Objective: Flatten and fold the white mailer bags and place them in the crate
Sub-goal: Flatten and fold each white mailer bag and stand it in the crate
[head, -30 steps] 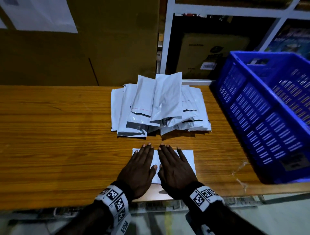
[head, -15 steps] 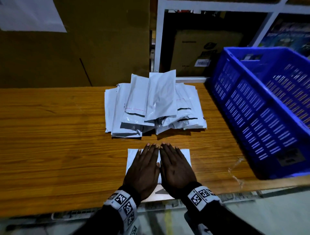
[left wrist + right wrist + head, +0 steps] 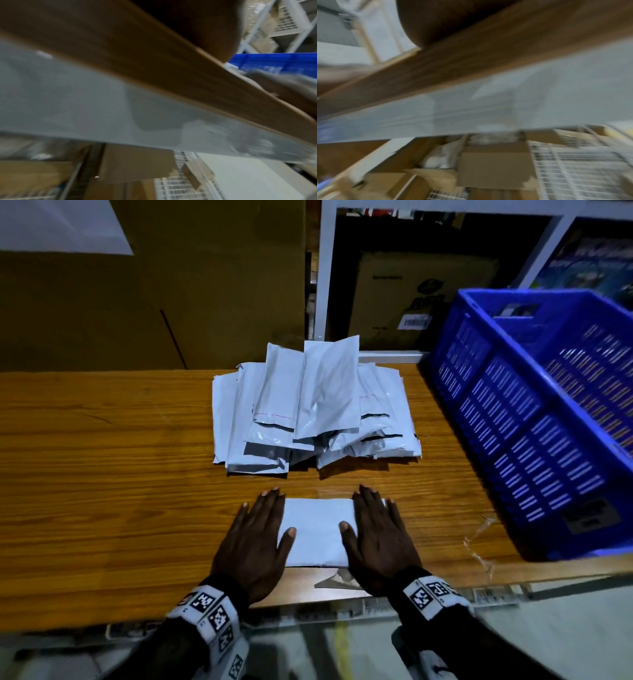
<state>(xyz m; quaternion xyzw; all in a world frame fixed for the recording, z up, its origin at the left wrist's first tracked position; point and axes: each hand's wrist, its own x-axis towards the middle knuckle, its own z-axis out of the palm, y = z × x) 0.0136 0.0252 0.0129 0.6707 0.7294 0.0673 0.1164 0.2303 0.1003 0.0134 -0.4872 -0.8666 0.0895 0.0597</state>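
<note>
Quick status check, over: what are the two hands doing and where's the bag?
Left hand and right hand flat, pressing the folded mailer bag on the table. Pile of bags waiting. Path to blue crate open.

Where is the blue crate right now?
In the head view the blue crate sits at the right end of the wooden table, just right of the pile of white mailer bags and beyond the right hand.

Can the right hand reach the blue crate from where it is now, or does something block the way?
Probably yes. The right hand lies flat on the folded mailer bag, and the blue crate stands on its right side with only bare table between them.
</note>
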